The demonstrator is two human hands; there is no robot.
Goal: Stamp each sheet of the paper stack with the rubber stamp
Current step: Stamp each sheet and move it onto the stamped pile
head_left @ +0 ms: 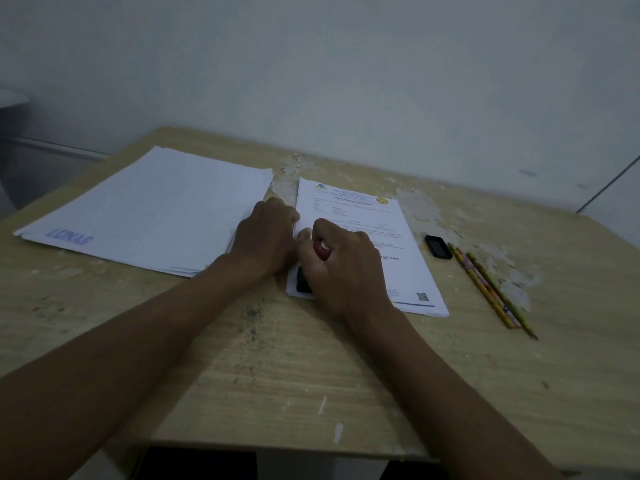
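A stack of printed sheets [398, 237] lies right of centre on the wooden table [277, 358]. My right hand [343, 268] grips the rubber stamp [304, 280] by its red handle, with the black base pressed on the top sheet's lower left corner. My left hand [266, 237] rests with curled fingers on the left edge of that stack, between the two piles. To the left lies a pile of face-down sheets [149, 209], with a blue stamp mark showing at its near left corner.
A small black ink pad [438, 247] sits right of the printed stack. Beside it lie three pencils [491, 292], pointing toward me. The table's far edge meets a white wall. The surface is peeling near the back.
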